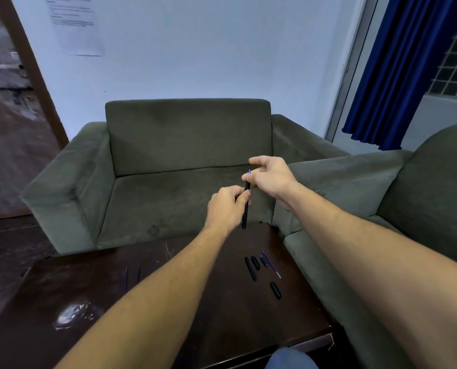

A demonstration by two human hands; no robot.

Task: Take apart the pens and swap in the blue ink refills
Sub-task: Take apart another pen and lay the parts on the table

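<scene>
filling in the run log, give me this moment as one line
left hand: grips slim black pen barrel | right hand: pinches thin blue ink refill at barrel top | dark wooden table: loose pen parts

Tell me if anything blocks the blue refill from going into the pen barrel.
Nothing visible does. The right hand holds the blue refill at the top of the pen barrel, gripped by the left hand.

No sleeves are worn: both forearms are left bare from the bottom edge up to the left hand (228, 206) and the right hand (271, 175). No rings, watch or bands are seen (only blue trousers (291, 359) are glimpsed).
</scene>
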